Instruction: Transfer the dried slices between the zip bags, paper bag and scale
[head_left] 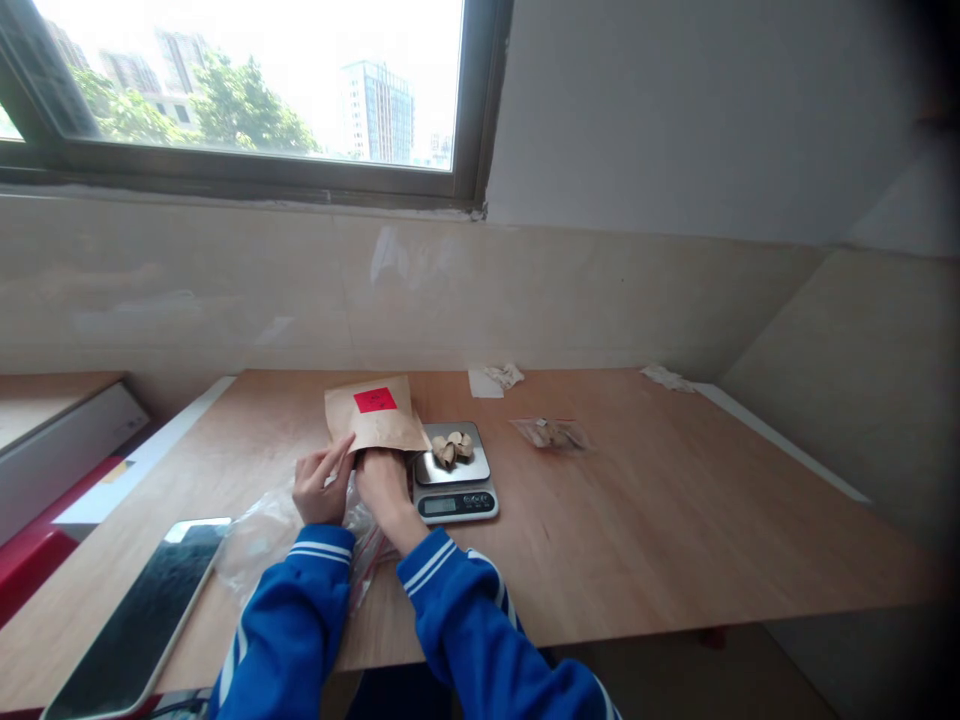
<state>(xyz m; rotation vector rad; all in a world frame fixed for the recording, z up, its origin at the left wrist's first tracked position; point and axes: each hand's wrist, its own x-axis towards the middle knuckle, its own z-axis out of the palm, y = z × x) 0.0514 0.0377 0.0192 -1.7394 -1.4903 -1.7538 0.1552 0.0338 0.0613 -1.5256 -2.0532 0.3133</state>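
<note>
A brown paper bag (pixel 379 425) with a red label lies with its mouth toward me. My left hand (pixel 322 484) grips the left edge of that mouth, with the index finger on the paper. Inside the bag are the fingers of my right hand (pixel 384 490), hidden by the paper; only the back of the hand and the wrist show. Just right of it, a digital kitchen scale (pixel 456 500) carries several pale brown, curled dried pieces (pixel 453 449) on its metal plate. Clear plastic bags (pixel 259 540) lie crumpled under and beside my hands.
A small zip bag with brown pieces (pixel 551 433) lies right of the scale. A large phone or tablet (pixel 146 615) rests at the table's left. White paper and a crumpled tissue (pixel 502 376) are by the wall, another tissue (pixel 667 378) farther right.
</note>
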